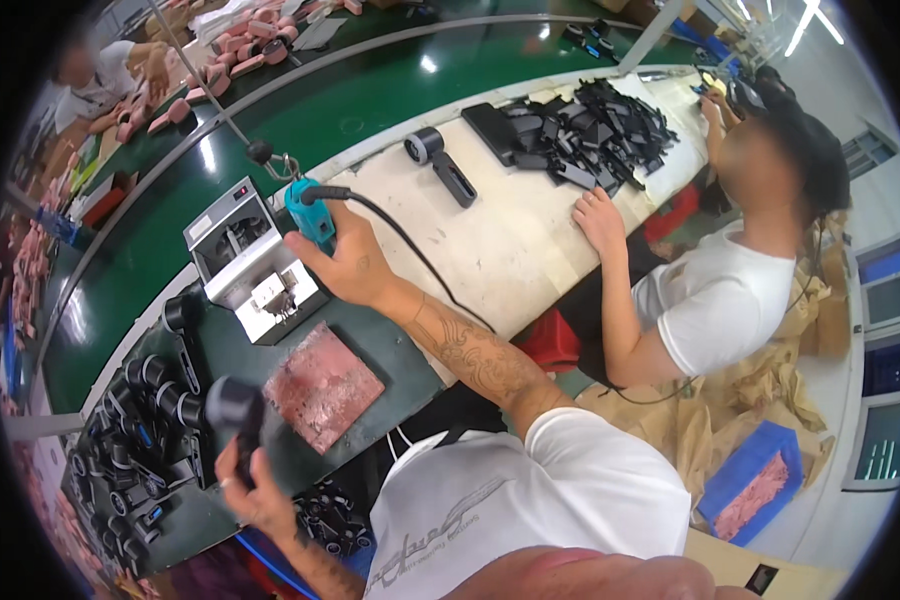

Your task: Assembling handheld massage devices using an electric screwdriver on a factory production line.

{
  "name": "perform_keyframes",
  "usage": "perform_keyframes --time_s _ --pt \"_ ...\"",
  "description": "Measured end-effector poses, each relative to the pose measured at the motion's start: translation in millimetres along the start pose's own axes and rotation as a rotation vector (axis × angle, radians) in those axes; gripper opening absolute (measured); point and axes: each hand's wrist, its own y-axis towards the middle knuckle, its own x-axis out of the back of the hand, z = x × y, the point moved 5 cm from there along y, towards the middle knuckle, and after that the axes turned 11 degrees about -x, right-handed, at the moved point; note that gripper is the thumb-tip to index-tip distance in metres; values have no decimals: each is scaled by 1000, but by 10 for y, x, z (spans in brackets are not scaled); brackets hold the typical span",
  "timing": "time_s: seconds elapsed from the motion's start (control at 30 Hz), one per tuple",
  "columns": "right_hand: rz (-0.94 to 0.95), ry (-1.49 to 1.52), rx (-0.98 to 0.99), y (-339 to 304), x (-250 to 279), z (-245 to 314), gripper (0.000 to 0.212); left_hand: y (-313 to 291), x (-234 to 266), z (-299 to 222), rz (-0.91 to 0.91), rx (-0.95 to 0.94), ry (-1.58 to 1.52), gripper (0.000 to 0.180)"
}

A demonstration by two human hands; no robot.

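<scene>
Fingers closed, my right hand (349, 256) grips a teal electric screwdriver (310, 212), which hangs from a hook and trails a black cable. The screwdriver is above a grey metal screw feeder (245, 255) with a small red display. My left hand (260, 492) holds a black handheld fan (236, 412) by its handle, its round head up and blurred by motion. To the right of that fan, a worn pink pad (324, 386) lies on the dark green mat (395, 350).
A pile of black fans (140, 430) covers the bench's left end. On the pale bench top (410, 225) lie another fan (440, 165) and a heap of black parts (600, 135). A co-worker (710, 280) sits at right. Beyond runs a green conveyor (355, 110); a blue bin (755, 480) stands behind.
</scene>
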Motion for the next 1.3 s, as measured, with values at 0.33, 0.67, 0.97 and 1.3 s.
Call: perform_keyframes --time_s 0.33,0.67,0.97,1.3 --pt "43 -8 26 -143 -114 -329 38 -1030 1873 1278 -940 565 386 56" --pt "-3 9 89 -106 5 -259 46 -538 1870 2007 -594 714 599 78" --pt "3 -23 163 -74 -3 -150 51 1041 151 488 -487 -260 476 45" --pt "107 23 -57 -129 -114 -321 62 1890 -1056 1092 -211 -54 -249 34"
